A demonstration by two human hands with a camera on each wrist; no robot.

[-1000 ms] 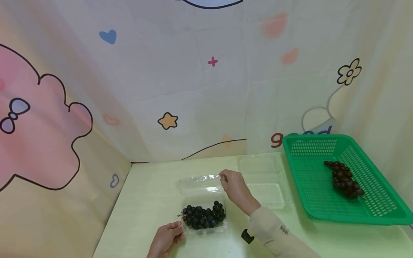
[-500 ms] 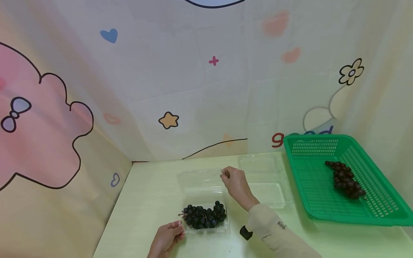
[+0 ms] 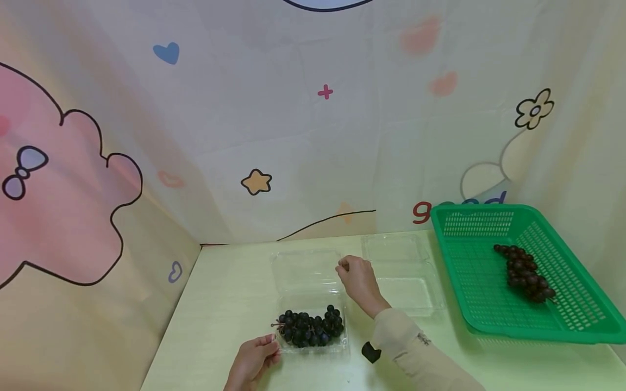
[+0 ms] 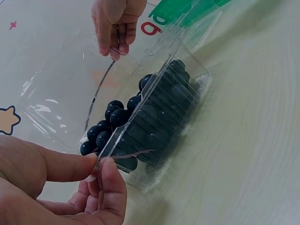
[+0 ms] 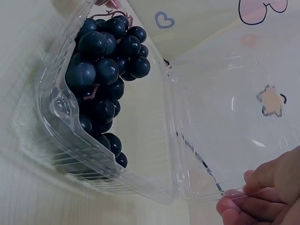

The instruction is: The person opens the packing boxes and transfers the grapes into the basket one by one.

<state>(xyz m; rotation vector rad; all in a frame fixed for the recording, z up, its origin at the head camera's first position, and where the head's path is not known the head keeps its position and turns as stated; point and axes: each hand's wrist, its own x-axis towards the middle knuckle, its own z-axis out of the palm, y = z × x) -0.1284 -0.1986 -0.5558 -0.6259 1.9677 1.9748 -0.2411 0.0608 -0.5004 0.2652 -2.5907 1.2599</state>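
Note:
A clear plastic clamshell box (image 3: 315,351) stands on the table with a bunch of dark grapes (image 3: 309,330) in its base. The stem pokes over the left rim. My left hand (image 3: 249,359) pinches the rim at the front left corner between thumb and fingers, close to the stem in the left wrist view. The clear lid (image 3: 305,269) stands raised behind the base. Its right edge is pinched by my right hand (image 3: 359,282); the right wrist view shows thumb and fingers (image 5: 262,206) on the lid's corner.
Behind and right of my right hand, a second clear clamshell box (image 3: 403,293) lies open. A green basket (image 3: 450,282) at the right holds a bunch of reddish-brown grapes (image 3: 525,274). A small black object (image 3: 371,353) shows beside my right sleeve. A printed curtain (image 3: 303,136) closes off the back.
The lid's free edge has moved up in the head view, so more of its face shows. My right hand has shifted slightly right; my left hand keeps its place on the rim.

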